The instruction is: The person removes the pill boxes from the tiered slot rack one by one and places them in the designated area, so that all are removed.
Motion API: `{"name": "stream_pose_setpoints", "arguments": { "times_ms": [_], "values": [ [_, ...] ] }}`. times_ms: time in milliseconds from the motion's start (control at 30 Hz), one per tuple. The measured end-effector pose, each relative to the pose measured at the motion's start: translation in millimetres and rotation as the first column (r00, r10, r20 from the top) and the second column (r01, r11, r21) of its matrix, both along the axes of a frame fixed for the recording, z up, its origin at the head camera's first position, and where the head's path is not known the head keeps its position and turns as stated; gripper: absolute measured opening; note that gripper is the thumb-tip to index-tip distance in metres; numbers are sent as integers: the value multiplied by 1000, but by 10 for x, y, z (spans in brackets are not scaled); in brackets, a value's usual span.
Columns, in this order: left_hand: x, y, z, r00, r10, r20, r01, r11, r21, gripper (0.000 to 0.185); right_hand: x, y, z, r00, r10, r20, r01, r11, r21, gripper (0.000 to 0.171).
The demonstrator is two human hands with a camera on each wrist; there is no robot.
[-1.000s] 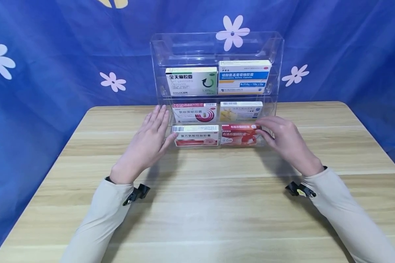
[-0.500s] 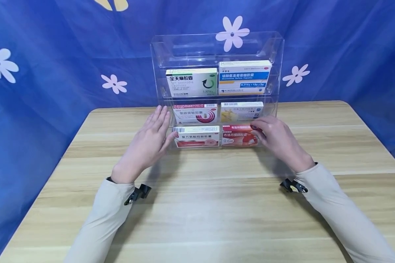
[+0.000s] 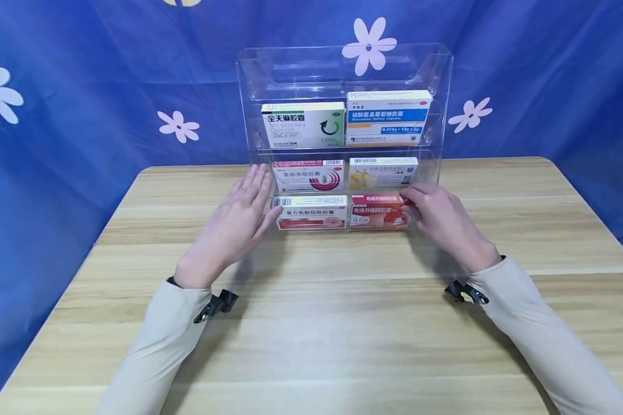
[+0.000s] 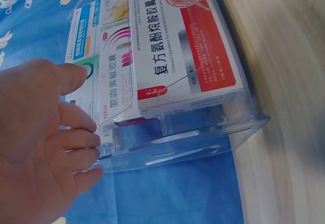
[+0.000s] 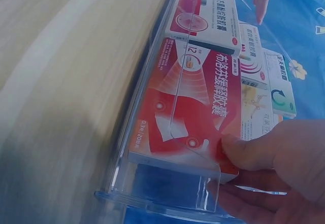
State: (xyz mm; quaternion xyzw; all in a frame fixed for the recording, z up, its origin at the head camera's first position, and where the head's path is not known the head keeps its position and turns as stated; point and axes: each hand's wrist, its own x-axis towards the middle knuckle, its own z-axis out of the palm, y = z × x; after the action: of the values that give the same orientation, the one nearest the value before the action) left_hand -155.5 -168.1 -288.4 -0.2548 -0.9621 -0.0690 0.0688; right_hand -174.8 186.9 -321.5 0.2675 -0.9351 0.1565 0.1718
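A clear acrylic display rack (image 3: 342,53) stands on the table with medicine boxes in three of its tiers. My right hand (image 3: 441,216) pinches the upper right corner of the red medicine box (image 5: 188,107) in the bottom tier. In the right wrist view the thumb lies on its front and the fingers are behind its edge. My left hand (image 3: 233,225), fingers straight, is at the rack's left side. Its thumb tip is near the white-and-red medicine box (image 4: 183,46) in the bottom tier.
Above are a pink-and-white box (image 3: 307,180), a white-and-yellow box (image 3: 389,173), a green-and-white box (image 3: 301,129) and a blue-and-white box (image 3: 389,118). A blue flowered curtain (image 3: 109,86) hangs behind the wooden table (image 3: 311,323).
The right hand moved slightly left and in onto the red medicine box's corner, then stayed there. The left hand keeps its place beside the rack.
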Motion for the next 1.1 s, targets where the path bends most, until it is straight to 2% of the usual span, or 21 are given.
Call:
{"name": "stream_pose_setpoints", "arguments": {
  "times_ms": [333, 633, 800, 1100],
  "values": [
    [-17, 4, -14, 1000, -15, 21, 14, 999, 40, 66, 21, 39, -3, 1000, 8, -19, -9, 999, -51, 30],
    [-31, -10, -45, 1000, -4, -14, 5, 996, 90, 68, 31, 57, -6, 999, 6, -40, -10, 995, -97, 31],
    [-19, -5, -36, 1000, 8, 4, -9, 998, 65, 68, 40, 73, 19, 999, 2, -45, -8, 992, -126, 30],
    [-10, 19, -28, 999, 35, -3, -35, 999, 17, 69, 40, 106, 99, 997, 2, -81, -15, 986, -165, 29]
  ]
}}
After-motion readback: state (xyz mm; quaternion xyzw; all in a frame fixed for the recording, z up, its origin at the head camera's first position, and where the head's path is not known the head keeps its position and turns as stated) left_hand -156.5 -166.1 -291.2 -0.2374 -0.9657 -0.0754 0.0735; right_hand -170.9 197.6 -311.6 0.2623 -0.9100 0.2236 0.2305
